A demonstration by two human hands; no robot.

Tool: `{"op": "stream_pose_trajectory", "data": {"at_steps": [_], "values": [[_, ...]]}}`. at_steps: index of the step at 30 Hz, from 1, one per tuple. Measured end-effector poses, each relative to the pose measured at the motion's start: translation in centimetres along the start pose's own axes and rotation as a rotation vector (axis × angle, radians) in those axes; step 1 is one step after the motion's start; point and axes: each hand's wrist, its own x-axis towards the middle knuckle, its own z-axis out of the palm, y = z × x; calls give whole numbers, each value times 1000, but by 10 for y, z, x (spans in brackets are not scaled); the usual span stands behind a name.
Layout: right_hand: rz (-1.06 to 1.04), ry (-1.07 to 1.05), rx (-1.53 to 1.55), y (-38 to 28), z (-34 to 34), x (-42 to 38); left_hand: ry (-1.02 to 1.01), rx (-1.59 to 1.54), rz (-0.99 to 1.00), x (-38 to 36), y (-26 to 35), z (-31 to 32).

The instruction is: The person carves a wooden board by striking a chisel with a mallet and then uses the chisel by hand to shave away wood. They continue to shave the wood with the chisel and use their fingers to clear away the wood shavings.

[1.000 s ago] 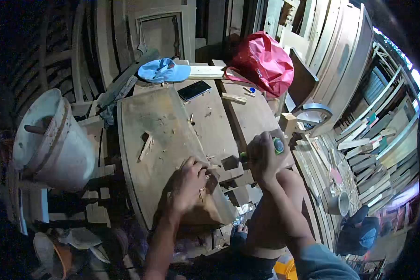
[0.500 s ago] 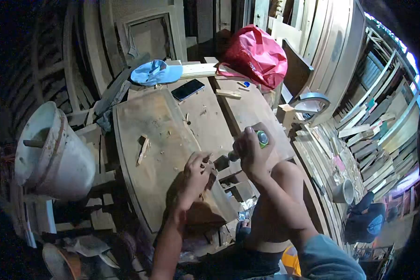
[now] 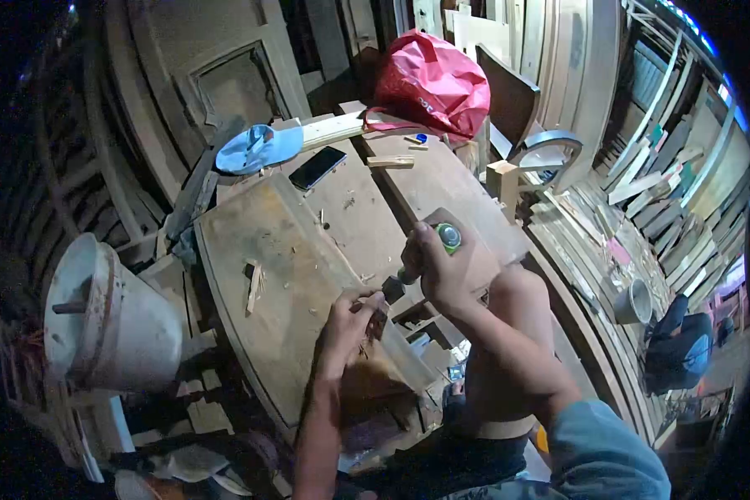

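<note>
My right hand (image 3: 442, 262) is wrapped round the handle of a tool with a green and clear end (image 3: 448, 238). The tool's dark, squarish part (image 3: 393, 289) points down and left toward my left hand. My left hand (image 3: 352, 323) has its fingers bent around a small dark wooden piece (image 3: 376, 322) at the edge of the wooden panel (image 3: 267, 225); its thumb and fingertips are beside the tool's dark end. Whether the tool touches the piece cannot be made out. A wood splinter (image 3: 254, 287) lies on the panel to the left.
A phone (image 3: 317, 168), a blue cap (image 3: 260, 149), a wood strip (image 3: 390, 162) and a pink-red bag (image 3: 435, 83) sit at the far side. A white bucket (image 3: 133, 321) stands left. At the right are stacked boards (image 3: 587, 287) and a small pail (image 3: 633, 302).
The view has shifted, so the cap, phone and bag appear further left. Both hands keep their grips, and the tool's dark end remains close to my left hand.
</note>
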Motion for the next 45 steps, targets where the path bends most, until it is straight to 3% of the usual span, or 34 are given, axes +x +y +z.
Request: {"op": "stream_pose_trajectory", "data": {"at_steps": [3,7,12,16,19,21,23,25,29,30,37,39,41,45], "values": [[-30,10,34,-4,0,4,7,-2,-155,-6,18,0],[-104,16,96,-15,-6,16,44,85,-56,-6,16,-1],[-11,62,88,-1,-4,9,-12,4,-167,-9,23,-1],[-70,55,-34,0,-3,12,-15,58,-89,-6,23,-2],[-59,74,165,-13,1,12,-17,114,-106,-8,24,0],[-81,107,25,-15,3,12,-32,110,-56,-7,20,0],[37,74,29,-5,3,8,-56,108,-4,-7,18,-2],[-36,30,-56,3,2,7,-64,97,-147,-7,18,-5],[35,116,-4,-15,10,7,-36,63,-147,-11,24,-3],[-16,127,19,-23,13,7,-35,100,15,-9,20,-1],[-24,89,-123,-5,10,6,-35,-8,-178,-9,19,-10],[-69,98,-88,-12,15,6,-37,26,-163,-8,22,-10],[-108,143,-22,-22,18,7,42,100,23,-6,13,-7],[-49,39,-201,-1,13,1,-36,50,-134,-9,23,-8]]}}
